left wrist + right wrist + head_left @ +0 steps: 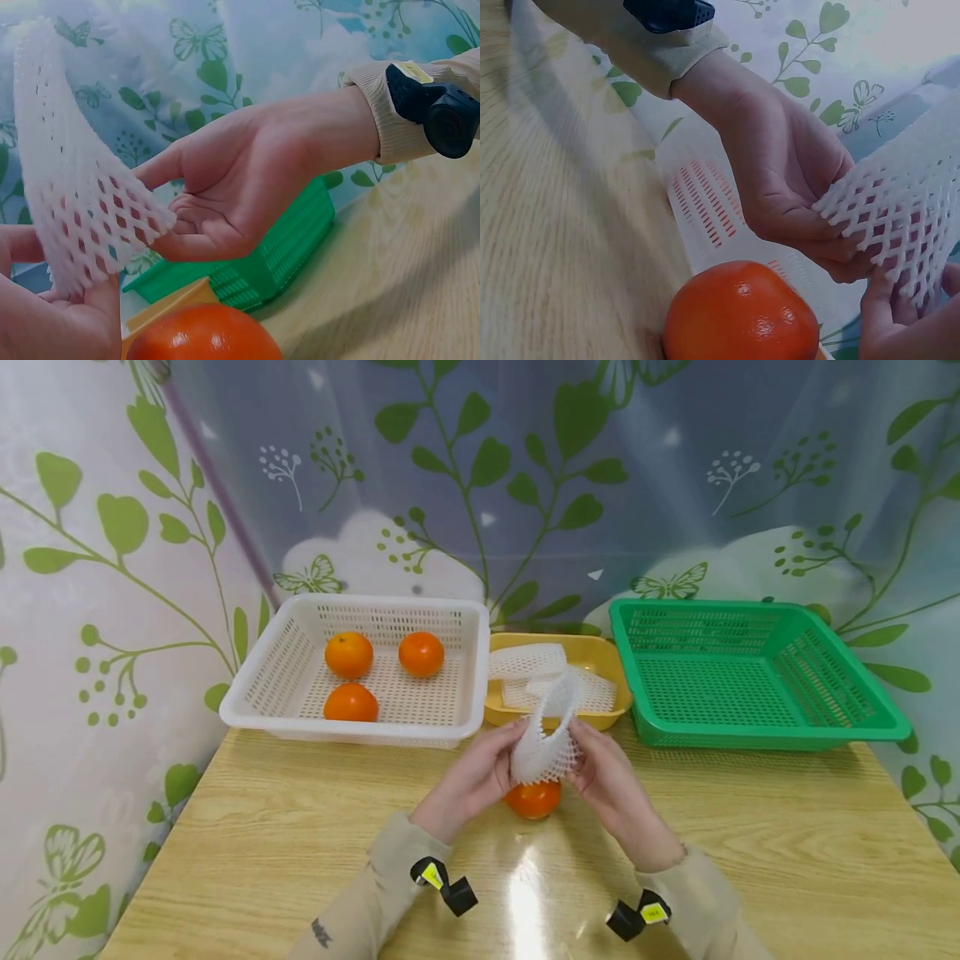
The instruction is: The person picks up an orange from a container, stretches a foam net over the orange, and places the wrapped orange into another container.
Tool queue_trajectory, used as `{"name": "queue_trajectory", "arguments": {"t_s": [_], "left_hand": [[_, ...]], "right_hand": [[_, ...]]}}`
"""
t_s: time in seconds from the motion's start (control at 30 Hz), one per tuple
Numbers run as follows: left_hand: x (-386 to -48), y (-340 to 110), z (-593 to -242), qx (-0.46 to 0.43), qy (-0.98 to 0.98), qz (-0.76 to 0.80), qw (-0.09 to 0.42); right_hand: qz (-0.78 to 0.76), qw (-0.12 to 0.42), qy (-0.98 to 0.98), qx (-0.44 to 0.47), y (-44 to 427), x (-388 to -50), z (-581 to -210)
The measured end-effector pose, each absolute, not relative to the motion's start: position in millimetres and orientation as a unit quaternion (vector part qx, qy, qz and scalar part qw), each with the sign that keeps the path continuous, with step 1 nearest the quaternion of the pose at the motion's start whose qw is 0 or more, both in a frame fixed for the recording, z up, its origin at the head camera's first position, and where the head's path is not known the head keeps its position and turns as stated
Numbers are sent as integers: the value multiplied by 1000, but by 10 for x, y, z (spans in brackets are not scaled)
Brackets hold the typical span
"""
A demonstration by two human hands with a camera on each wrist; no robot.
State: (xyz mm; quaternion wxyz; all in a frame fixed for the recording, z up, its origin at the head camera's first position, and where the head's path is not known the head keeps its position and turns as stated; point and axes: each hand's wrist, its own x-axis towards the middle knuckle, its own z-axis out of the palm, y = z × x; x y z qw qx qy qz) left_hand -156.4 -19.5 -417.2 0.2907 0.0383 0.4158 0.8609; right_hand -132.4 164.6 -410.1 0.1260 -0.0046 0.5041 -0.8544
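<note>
Orange [534, 802] sits bare on the tabletop [285, 827], just below a foam net [542, 756]. Left hand [474, 774] and right hand [611, 783], fingers curled, pinch opposite sides of the net's lower edge. Judged status: net spread, orange not yet covered. Beyond, three bare oranges [348, 656] in the white basket [352, 732] appear outstanding; spare nets [527, 661] lie in the yellow tray [618, 706].

"How's the white foam net [542, 762] held?"
"Raised, lower hem spread wide, narrowing toward its far end, which tips slightly right."
"And the orange fruit [534, 802]?"
"Round, glossy, unwrapped, resting on the wooden table [300, 843] below the net, apart from it."
</note>
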Motion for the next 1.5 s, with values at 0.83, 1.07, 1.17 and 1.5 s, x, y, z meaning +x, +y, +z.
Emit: {"name": "queue_trajectory", "arguments": {"t_s": [0.83, 1.07, 1.17, 1.5], "left_hand": [[-1482, -348, -4535, -95, 426, 856, 279], [-1478, -357, -4644, -101, 443, 842, 292], [-1479, -356, -4657, -115, 445, 840, 289], [-1514, -295, -4726, -146, 507, 808, 262]], "right_hand": [[-788, 165, 584, 100, 1680, -1254, -4477], [-771, 172, 600, 127, 1710, -1276, -4575], [-764, 181, 607, 125, 1728, -1287, -4608], [-739, 208, 633, 93, 1778, -1338, -4632]]}}
